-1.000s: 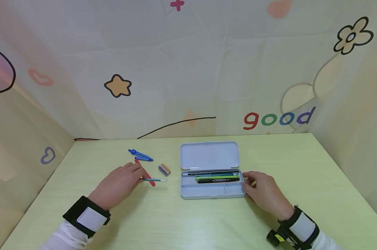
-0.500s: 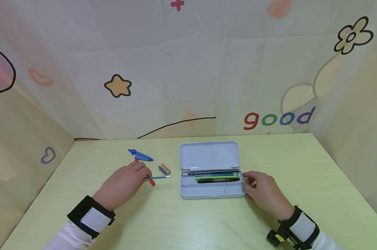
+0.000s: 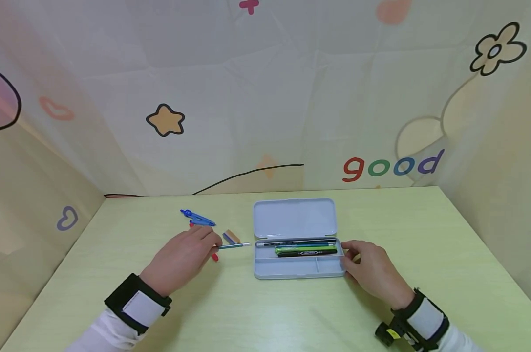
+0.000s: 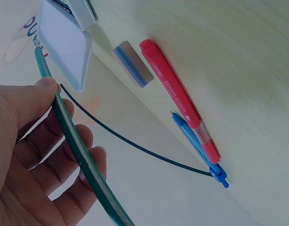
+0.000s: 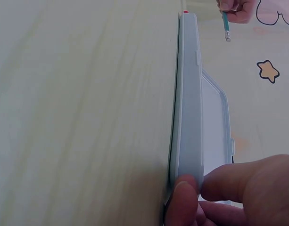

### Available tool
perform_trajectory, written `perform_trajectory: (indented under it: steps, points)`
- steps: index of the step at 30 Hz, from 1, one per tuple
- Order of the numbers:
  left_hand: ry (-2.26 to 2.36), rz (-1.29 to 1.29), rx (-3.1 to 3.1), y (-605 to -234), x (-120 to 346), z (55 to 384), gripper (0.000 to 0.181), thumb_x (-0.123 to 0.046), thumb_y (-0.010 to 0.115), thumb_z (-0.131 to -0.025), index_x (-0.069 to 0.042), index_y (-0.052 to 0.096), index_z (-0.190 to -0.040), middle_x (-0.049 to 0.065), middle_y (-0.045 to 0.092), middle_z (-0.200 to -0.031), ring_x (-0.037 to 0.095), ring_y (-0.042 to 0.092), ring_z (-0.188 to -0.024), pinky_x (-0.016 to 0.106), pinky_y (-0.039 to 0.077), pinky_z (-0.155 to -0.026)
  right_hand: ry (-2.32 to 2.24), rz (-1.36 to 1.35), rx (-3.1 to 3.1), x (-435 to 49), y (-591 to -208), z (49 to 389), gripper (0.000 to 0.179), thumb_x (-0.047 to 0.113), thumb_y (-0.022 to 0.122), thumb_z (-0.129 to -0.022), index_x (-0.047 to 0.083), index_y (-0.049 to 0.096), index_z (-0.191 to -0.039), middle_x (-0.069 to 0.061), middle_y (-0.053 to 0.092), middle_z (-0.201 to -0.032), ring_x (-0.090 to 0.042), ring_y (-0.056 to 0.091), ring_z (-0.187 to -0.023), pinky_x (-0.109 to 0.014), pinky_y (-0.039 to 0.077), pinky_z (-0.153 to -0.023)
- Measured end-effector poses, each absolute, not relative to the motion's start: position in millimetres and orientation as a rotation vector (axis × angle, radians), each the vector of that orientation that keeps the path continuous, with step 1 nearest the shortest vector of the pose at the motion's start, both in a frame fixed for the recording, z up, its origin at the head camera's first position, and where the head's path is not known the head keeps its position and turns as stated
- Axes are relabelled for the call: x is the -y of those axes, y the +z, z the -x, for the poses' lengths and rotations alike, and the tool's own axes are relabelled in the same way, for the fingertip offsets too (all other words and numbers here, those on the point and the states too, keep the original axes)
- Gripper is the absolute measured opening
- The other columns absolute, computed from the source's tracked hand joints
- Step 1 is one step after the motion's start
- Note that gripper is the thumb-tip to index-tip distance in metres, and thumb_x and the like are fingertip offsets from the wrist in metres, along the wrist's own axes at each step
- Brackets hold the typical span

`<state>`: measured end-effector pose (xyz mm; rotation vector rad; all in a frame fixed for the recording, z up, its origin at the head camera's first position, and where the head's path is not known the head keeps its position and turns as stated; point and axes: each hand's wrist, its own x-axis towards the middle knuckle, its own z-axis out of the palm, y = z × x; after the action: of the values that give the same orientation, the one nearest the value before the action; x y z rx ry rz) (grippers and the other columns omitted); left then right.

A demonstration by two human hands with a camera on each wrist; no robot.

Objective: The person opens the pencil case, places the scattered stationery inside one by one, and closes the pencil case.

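Note:
My left hand (image 3: 183, 256) pinches a green pencil (image 4: 73, 134) between thumb and fingers. Its metal-tipped end points right, just short of the case's left side in the head view. At the table's middle lies a pale blue pencil case (image 3: 283, 269) with its lid (image 3: 295, 218) folded back. Thumb and fingers of my right hand (image 3: 375, 269) grip the right end of the case, as the right wrist view also shows. Several pens and pencils, among them a black marker (image 3: 307, 253), lie in the rear compartment; the two front compartments hold nothing.
A red marker (image 4: 175, 89) lies on the table, mostly hidden under my left hand in the head view. Beside it are a blue drawing compass (image 3: 197, 216) and a tan-and-blue eraser (image 3: 231, 237). A printed cloth backdrop (image 3: 230, 98) stands behind the table.
My left hand has moved right and slightly toward the back with the pencil, covering more of the red marker. The right hand and the case stay in place.

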<state>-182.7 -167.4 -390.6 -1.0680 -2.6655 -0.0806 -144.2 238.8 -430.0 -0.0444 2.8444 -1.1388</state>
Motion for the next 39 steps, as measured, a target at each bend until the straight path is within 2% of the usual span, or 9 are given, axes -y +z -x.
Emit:
perform_trajectory:
  steps: [8, 21, 28, 39]
  points:
    - [-0.063, 1.092, 2.617, -390.6, 157.9, 184.8, 0.021, -0.007, 0.086, -0.09, -0.011, 0.073, -0.106, -0.002, 0.063, -0.097, 0.017, 0.063, -0.093, 0.03, 0.059, -0.079, -1.132, 0.046, -2.852, -238.4, -429.7, 143.9, 0.038, 0.006, 0.069, -0.101, -0.009, 0.064, -0.135, -0.007, 0.063, -0.091, -0.017, 0.059, -0.069, -0.026, 0.049, -0.055]
    - [-0.145, 1.094, 2.593, -391.2, 146.5, 184.8, 0.018, -0.01, 0.082, -0.095, -0.014, 0.075, -0.111, -0.004, 0.069, -0.104, 0.018, 0.063, -0.096, 0.031, 0.057, -0.082, -1.138, 0.045, -2.857, -238.2, -429.6, 143.9, 0.037, 0.006, 0.068, -0.101, -0.009, 0.065, -0.134, -0.008, 0.063, -0.092, -0.016, 0.059, -0.067, -0.025, 0.048, -0.054]
    - [-0.148, 1.112, 2.573, -391.3, 135.1, 185.6, 0.013, -0.012, 0.082, -0.095, -0.011, 0.075, -0.106, -0.002, 0.068, -0.098, 0.017, 0.06, -0.088, 0.029, 0.056, -0.076, -1.14, 0.048, -2.859, -239.1, -430.3, 143.7, 0.036, 0.005, 0.068, -0.1, -0.009, 0.065, -0.133, -0.007, 0.062, -0.091, -0.016, 0.058, -0.067, -0.025, 0.046, -0.053]
    - [-0.146, 1.125, 2.553, -390.5, 117.5, 188.5, 0.009, -0.013, 0.08, -0.097, -0.011, 0.075, -0.104, -0.002, 0.068, -0.098, 0.018, 0.061, -0.088, 0.03, 0.055, -0.076, -1.142, 0.052, -2.867, -239.0, -430.8, 143.5, 0.036, 0.005, 0.069, -0.1, -0.009, 0.066, -0.133, -0.007, 0.062, -0.09, -0.016, 0.059, -0.067, -0.025, 0.048, -0.054]
